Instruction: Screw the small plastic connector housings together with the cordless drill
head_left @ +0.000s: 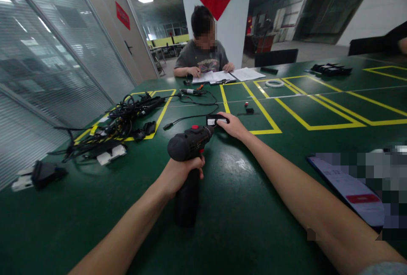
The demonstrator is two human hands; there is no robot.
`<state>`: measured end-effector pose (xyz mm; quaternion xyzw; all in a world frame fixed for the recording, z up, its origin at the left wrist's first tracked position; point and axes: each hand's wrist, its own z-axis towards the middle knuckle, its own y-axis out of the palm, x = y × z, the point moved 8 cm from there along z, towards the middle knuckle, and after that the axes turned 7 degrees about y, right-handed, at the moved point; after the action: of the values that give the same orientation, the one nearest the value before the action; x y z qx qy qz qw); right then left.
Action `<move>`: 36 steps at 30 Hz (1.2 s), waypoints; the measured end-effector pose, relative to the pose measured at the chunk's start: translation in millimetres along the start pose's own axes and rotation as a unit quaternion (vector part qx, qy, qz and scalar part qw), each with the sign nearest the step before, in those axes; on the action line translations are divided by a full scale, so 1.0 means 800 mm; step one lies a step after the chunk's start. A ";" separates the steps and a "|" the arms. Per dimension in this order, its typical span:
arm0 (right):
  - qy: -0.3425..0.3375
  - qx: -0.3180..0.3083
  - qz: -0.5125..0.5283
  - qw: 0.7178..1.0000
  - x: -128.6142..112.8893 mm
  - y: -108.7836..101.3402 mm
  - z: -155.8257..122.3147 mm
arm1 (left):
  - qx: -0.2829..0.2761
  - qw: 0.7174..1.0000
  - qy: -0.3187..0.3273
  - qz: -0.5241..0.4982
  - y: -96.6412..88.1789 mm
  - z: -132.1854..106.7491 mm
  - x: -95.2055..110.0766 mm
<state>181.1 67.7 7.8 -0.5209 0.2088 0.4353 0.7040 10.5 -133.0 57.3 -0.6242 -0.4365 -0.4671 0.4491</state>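
1. Right hand (233, 125): extended forward across the mat, with the fingers (223, 119) on a black-and-white block (212, 120) just beyond the nose of the drill. It cannot be told whether the hand is grasping the block or only touching it.
2. Left hand (181, 176): clenched around the handle of a cordless drill (189, 142), fingers wrapped fully across the grip.
3. Drill position: lower centre of the frame, above a green mat (222, 224), held upright with the nose angled toward the upper right. Whether its base touches the mat cannot be told.
4. Handling: a full wrap, as shown, should give the drill a steady hold. Fingertip contact suits fine placement of a small part. The block should be kept in line with the nose, and both wrists should stay relaxed.
5. Nearby items: a black cable bundle (127, 118) lies at the left of the mat, partly within yellow tape (163, 111). A thin cable (193, 116) runs just behind the block. Small red and black parts (249, 110) lie to its right.
6. Other person: a co-worker (203, 54) sits at upper centre, both hands on papers (246, 74), well apart from the drill.
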 end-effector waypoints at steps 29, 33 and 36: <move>-0.005 0.003 0.009 1.000 0.001 0.000 0.001 | 0.003 1.000 0.017 -0.019 -0.001 0.001 0.001; -0.003 -0.001 0.008 1.000 0.002 0.001 0.001 | 0.009 1.000 0.007 -0.019 -0.001 0.001 0.002; 0.000 -0.002 0.008 1.000 0.001 0.000 0.000 | 0.004 1.000 0.013 -0.024 0.000 0.001 0.005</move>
<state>181.3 68.2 7.4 -0.5208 0.2121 0.4414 0.6993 11.4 -132.1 61.1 -0.6057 -0.4474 -0.4838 0.4459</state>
